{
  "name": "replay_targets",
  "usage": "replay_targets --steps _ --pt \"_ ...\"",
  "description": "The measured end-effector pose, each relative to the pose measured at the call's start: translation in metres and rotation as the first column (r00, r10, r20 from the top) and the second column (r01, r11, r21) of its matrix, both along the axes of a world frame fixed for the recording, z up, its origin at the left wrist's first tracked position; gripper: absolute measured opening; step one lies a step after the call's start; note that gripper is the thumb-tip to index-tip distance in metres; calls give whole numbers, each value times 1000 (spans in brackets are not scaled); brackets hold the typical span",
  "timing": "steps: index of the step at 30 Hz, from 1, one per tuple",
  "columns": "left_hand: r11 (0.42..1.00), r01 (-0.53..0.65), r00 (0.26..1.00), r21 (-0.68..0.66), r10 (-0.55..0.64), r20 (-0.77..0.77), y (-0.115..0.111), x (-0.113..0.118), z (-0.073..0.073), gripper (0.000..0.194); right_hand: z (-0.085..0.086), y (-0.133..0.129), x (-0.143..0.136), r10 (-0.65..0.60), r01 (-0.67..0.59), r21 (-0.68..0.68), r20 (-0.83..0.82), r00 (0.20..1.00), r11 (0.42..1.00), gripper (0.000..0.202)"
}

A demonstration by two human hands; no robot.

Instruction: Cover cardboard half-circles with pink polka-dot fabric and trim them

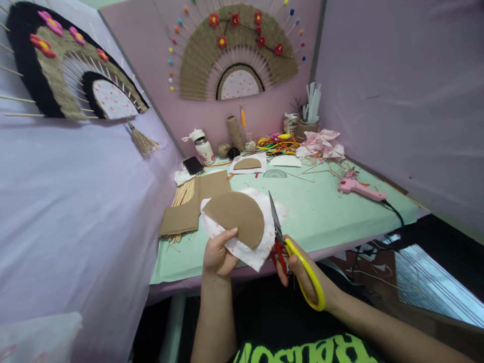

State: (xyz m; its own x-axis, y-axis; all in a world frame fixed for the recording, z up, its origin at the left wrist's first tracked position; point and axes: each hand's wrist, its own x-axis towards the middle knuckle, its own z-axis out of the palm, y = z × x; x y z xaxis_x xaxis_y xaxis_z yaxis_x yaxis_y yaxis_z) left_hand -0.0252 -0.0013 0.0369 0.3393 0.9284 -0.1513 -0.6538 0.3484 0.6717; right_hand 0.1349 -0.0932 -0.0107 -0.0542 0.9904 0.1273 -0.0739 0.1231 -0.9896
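Observation:
My left hand (221, 254) grips a brown cardboard half-circle (242, 214) together with a white fabric piece (251, 257) spotted with pink, the thumb lying on the cardboard. The fabric sticks out past the cardboard's curved edge. In my right hand (302, 269) is a pair of scissors (279, 227) with one yellow and one red handle loop. Their blades point up and away, beside the right edge of the fabric. Some of my right fingers are hidden behind the handles.
A pink glue gun (361, 190) with a black cord lies at right. Cardboard pieces (179, 219) and thin sticks are at left. Farther back are a clear protractor (275, 174), a white bottle (204, 150), a phone (193, 165) and crumpled fabric (321, 144). Decorated fans (196, 65) hang on the walls.

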Motion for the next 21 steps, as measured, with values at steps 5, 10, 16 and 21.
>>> replay_targets --steps 5,10,16,21 --pt "1000 -11 1000 8 11 -8 -1 0 1 65 2 -1 0 -8 7 -30 -27 1000 1000 65" --pt "1000 -13 1000 6 13 -18 -1 0 2 64 8 -1 0 11 -13 -59 -33 999 998 65" --pt "1000 -2 1000 11 2 -29 0 0 0 60 1 -1 5 44 -44 3 54 998 999 67" --pt "1000 -5 1000 12 5 -24 -1 0 1 59 -2 -2 5 38 -38 6 48 998 999 66"
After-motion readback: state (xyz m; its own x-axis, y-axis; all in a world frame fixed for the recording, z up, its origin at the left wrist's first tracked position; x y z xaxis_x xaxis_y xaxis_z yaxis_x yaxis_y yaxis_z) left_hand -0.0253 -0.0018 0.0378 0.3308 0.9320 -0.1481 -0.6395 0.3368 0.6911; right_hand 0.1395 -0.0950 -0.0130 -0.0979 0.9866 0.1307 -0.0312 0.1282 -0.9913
